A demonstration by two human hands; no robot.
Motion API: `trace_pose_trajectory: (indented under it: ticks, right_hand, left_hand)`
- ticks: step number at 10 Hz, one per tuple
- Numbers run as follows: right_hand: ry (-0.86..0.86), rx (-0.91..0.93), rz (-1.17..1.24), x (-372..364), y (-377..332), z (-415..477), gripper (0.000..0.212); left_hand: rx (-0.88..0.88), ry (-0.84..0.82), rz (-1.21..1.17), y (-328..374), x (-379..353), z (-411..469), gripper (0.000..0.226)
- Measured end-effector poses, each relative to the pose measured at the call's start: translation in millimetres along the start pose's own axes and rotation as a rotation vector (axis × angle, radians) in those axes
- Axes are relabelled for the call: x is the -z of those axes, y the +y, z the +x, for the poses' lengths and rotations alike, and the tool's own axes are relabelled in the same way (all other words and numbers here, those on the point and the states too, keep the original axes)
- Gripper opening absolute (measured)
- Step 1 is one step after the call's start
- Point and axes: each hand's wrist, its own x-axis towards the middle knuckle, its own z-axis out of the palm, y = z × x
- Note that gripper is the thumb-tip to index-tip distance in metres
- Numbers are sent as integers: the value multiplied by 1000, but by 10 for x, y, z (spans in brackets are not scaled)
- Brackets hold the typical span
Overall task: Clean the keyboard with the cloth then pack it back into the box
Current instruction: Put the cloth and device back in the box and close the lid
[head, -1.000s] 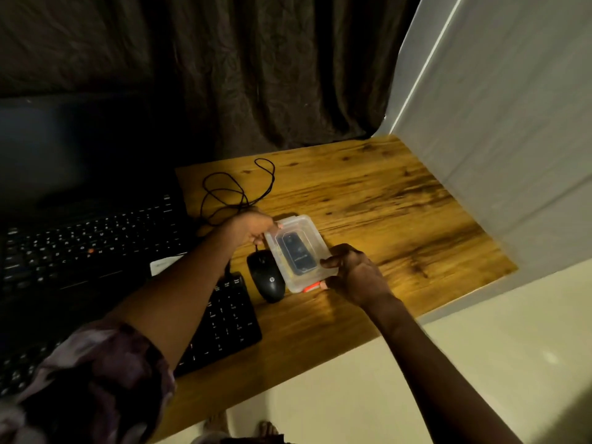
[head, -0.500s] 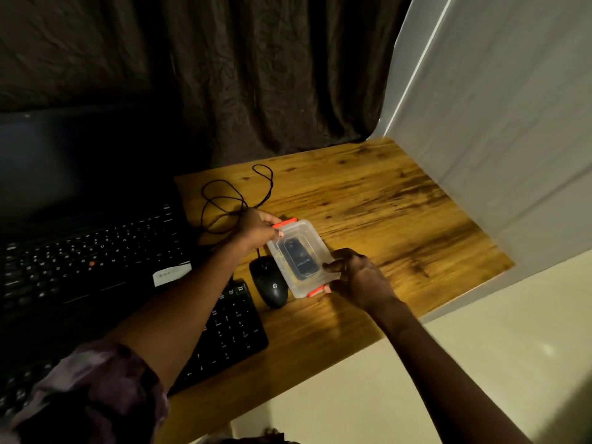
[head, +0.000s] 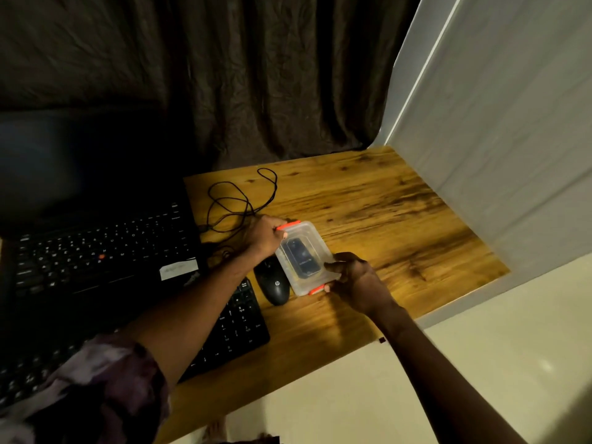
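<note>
A clear box (head: pixel 316 238) with its lid on lay on the desk (head: pixel 368 203), right of centre; a dark oblong thing (head: pixel 301 258) showed through the lid, too dim to name; orange latches sat at the far end (head: pixel 287 225) and the near end (head: pixel 317 290). The box's long axis ran far to near, the near end a little to the right. The left hand (head: pixel 262 235) gripped the far end, fingers curled at the latch; the right hand (head: pixel 358 280) pinched the near end, thumb on the lid.

The keyboard (head: pixel 237 331) lay at the near left, long axis left to right, numpad end on the right; the left arm crossed above it. A mouse (head: pixel 274 285) sat just left of the box, between it and the keyboard; its cable (head: pixel 230 200) coiled farther back. A laptop (head: pixel 102 248) stood open at the far left, beyond the keyboard; a curtain (head: pixel 256 75) hung behind the desk.
</note>
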Motion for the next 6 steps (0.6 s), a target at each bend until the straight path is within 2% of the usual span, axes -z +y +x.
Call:
trace_pose_trajectory:
  ticks: [2,3,4,5,6]
  right_hand:
    - [15,9,55,-20,-93,-72,53]
    - [16,-27,158,-19,-147,-69,40]
    - [19,-91,279,30,-283,-125,24]
    - [0,-176,487,34,-371,-144,22]
    - [21,-194,537,40,-434,-191,34]
  left_hand:
    - [28,-89,13,-43,-11,-102,39]
    - [13,-128,3,-81,4,-141,35]
    - [38,-143,-6,-63,62,-236,41]
    - [49,-162,-31,-117,72,-300,38]
    - [43,-203,-49,-81,138,-372,48]
